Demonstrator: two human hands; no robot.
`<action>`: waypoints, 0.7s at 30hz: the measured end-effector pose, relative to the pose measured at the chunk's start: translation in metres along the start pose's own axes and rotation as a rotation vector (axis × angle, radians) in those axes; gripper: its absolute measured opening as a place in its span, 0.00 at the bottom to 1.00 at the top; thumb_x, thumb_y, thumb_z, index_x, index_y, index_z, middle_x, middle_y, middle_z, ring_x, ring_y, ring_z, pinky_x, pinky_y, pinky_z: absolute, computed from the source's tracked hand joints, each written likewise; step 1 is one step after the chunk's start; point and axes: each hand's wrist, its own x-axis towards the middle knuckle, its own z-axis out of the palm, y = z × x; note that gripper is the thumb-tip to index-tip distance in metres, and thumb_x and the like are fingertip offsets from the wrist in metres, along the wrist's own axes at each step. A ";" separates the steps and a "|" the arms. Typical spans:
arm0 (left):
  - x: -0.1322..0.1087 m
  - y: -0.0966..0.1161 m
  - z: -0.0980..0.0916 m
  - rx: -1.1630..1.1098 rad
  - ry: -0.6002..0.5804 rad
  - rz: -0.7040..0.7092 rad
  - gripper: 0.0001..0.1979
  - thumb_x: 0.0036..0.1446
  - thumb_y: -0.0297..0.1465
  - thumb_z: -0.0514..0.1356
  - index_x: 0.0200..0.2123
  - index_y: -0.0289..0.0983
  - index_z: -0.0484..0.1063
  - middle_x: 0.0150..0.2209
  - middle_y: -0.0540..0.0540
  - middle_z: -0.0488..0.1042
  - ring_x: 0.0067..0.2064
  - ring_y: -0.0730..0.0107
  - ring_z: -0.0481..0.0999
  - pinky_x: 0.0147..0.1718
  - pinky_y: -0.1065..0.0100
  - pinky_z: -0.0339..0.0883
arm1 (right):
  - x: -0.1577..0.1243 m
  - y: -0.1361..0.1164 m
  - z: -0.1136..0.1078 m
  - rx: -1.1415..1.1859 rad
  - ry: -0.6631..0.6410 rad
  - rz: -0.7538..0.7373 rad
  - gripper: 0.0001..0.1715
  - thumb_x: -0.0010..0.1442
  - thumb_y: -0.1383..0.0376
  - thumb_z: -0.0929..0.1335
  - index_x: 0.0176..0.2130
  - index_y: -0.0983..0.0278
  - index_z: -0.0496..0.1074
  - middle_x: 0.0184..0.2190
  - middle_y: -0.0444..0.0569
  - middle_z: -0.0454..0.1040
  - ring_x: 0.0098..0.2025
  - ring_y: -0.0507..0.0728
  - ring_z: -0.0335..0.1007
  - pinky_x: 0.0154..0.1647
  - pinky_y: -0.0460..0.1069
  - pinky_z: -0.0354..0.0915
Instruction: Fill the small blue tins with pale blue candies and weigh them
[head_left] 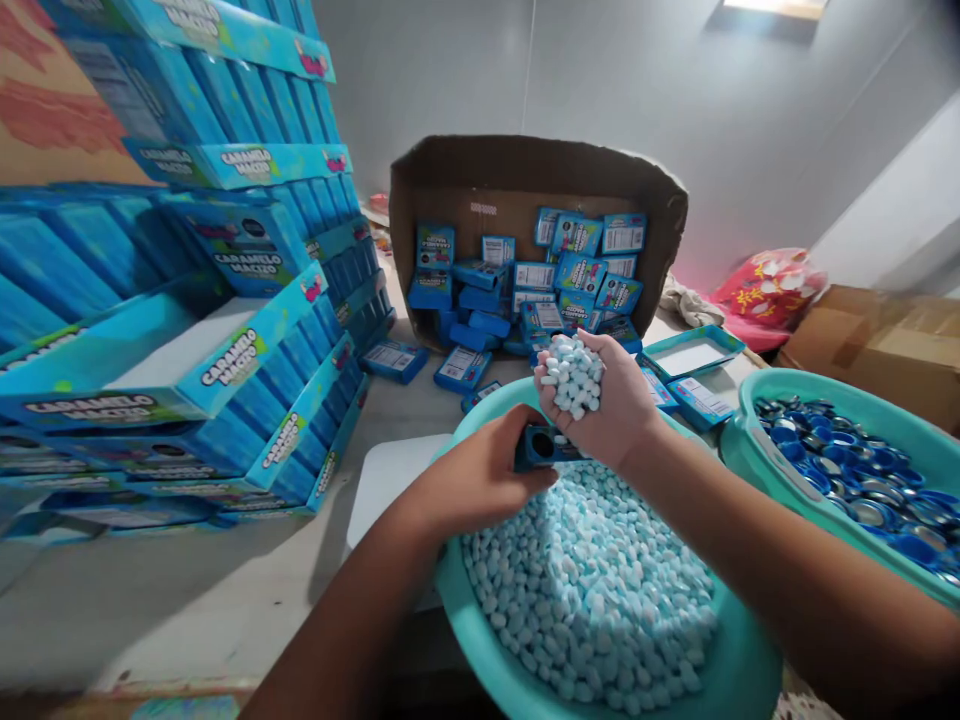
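Note:
Over a turquoise tub (465, 640) my left hand (487, 475) grips a small dark blue candy box (534, 447), its fingers wrapped around it. My right hand (616, 405) is cupped palm up just beside the box, full of small pale blue and white candies (574, 375). A few candies lie at the edge of the box by the right palm. Below both hands, a heap of the same loose candies (600, 600) fills much of the tub. Part of the box is hidden behind my hands.
Stacked blue display trays (225, 375) tower on the left. An open cardboard carton (480, 165) behind the tub holds several small blue boxes (577, 235). Another turquoise tub (757, 400) with blue and silver lids (862, 470) stands right, near a red bag (772, 290).

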 end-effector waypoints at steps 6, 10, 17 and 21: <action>-0.004 -0.002 0.005 0.006 0.052 -0.015 0.36 0.53 0.34 0.66 0.65 0.47 0.63 0.64 0.46 0.68 0.65 0.43 0.66 0.63 0.53 0.61 | 0.001 0.009 -0.004 -0.122 -0.099 -0.062 0.12 0.62 0.58 0.64 0.31 0.63 0.69 0.24 0.45 0.72 0.25 0.51 0.70 0.24 0.43 0.67; -0.003 -0.002 0.004 0.022 0.023 -0.069 0.37 0.53 0.35 0.66 0.66 0.47 0.62 0.67 0.47 0.65 0.67 0.43 0.63 0.64 0.52 0.60 | 0.005 0.012 -0.009 -0.164 -0.115 -0.067 0.10 0.60 0.58 0.66 0.32 0.63 0.69 0.24 0.44 0.71 0.26 0.51 0.69 0.25 0.43 0.66; -0.001 -0.005 0.007 0.015 0.051 -0.054 0.37 0.54 0.36 0.67 0.66 0.49 0.62 0.66 0.48 0.66 0.66 0.44 0.65 0.63 0.55 0.61 | 0.000 0.013 -0.010 -0.218 -0.086 -0.130 0.16 0.62 0.56 0.64 0.26 0.61 0.65 0.23 0.45 0.69 0.30 0.53 0.72 0.28 0.45 0.69; -0.001 -0.005 0.007 -0.019 0.073 -0.048 0.36 0.53 0.34 0.67 0.65 0.46 0.64 0.65 0.45 0.67 0.65 0.44 0.67 0.64 0.54 0.61 | -0.002 0.017 -0.008 -0.257 -0.102 -0.164 0.17 0.60 0.55 0.66 0.24 0.60 0.63 0.22 0.44 0.67 0.35 0.56 0.75 0.35 0.49 0.73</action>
